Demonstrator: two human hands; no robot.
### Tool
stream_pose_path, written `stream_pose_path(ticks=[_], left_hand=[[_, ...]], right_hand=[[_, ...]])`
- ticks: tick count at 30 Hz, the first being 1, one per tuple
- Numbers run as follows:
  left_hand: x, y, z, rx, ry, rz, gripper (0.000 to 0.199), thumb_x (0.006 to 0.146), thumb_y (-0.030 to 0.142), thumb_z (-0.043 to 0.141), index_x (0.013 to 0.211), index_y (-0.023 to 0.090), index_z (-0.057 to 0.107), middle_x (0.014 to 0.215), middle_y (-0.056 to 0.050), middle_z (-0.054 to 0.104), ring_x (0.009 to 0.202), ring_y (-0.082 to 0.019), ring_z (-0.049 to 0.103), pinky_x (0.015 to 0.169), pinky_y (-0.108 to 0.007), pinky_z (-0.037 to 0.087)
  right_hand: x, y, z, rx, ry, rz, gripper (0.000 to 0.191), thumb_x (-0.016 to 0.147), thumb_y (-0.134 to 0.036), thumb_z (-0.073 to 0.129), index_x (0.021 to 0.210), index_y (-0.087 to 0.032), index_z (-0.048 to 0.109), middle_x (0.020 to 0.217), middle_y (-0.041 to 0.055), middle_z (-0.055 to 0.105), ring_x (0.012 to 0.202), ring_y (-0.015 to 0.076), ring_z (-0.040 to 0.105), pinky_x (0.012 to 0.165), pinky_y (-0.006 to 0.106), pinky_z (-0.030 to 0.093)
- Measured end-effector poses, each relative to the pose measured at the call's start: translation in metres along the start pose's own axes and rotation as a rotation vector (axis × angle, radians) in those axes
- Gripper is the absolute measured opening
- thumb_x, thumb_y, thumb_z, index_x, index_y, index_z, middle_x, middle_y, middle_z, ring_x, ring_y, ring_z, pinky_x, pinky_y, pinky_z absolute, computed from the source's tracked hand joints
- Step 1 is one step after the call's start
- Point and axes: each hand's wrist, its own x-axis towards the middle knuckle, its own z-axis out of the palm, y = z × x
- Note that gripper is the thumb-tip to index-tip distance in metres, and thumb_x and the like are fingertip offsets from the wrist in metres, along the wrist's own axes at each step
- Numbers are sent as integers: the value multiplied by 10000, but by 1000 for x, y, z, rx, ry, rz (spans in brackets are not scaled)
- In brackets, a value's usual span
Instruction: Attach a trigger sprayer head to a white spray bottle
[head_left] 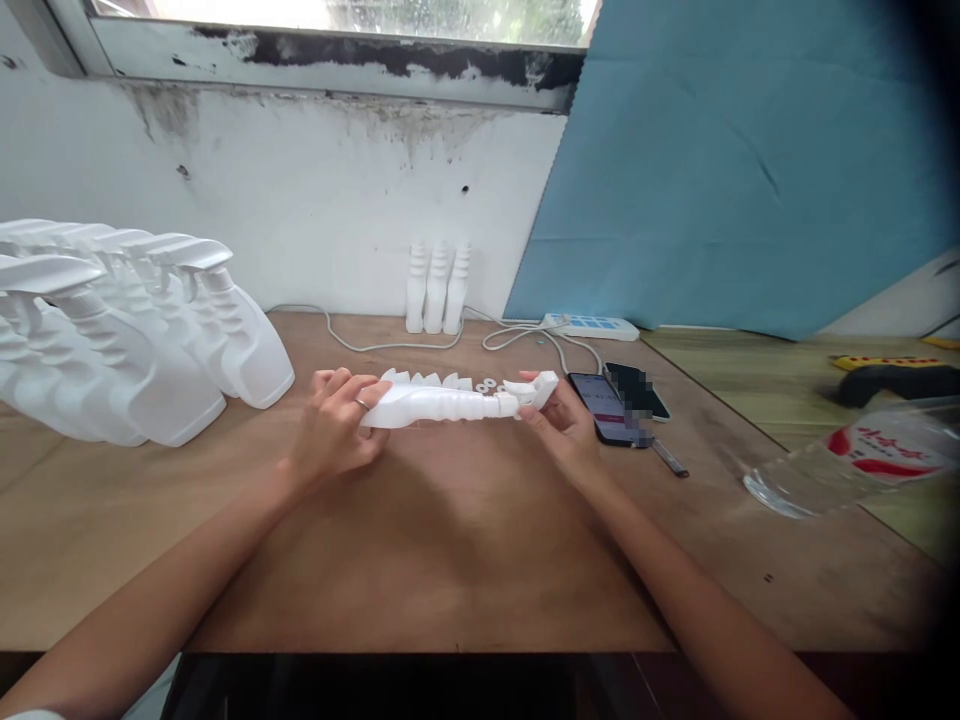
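Place: a small, makeshift assembly workshop.
Bench: a bare plywood worktable [465, 560] pushed against a stained white wall [315, 200] under a window.
Stock: rows of identical white spray bottles [142, 330], plus three uncapped bottles [437, 287] at the wall.
Parts: loose white trigger heads [424, 379].
Power: a power strip [591, 326] with trailing cables.

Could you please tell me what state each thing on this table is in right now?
left hand: closed around the bottle body.
right hand: fingers pinching the spray head.
spray bottle: held sideways above the table.
finished spray bottles: standing upright, heads fitted.
headless bottles: upright by the wall.
phones: lying flat; one screen lit.
clear bottle: lying on its side.
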Motion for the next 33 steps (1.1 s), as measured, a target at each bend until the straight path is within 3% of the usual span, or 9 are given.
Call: stream_pose_path(ticks=[23,29,33], left_hand=[[1,5,-1,-103,-61,-55,337,744,170,584,1072,183,661,999,-61,728,829,-236,600,786,-394,393],[4,5,-2,-228,-127,-160,332,735,180,574,1049,188,680,910,-53,712,819,-219,575,772,-367,388],[5,8,-3,-442,-161,-308,357,703,181,555,1033,195,691,900,-45,679,849,-217,561,779,-345,402]], right_hand=[[-4,-2,4,-67,-12,-32,419,842,-429,694,1191,-220,592,1127,76,662,954,194,645,831,305,522],[-2,-10,10,3,77,-65,402,830,-401,713,1175,-229,597,1108,65,674,971,207,670,813,314,536],[10,-26,17,74,145,-162,433,798,-371,753,1180,-257,584,1078,45,687,904,193,688,749,306,555]])
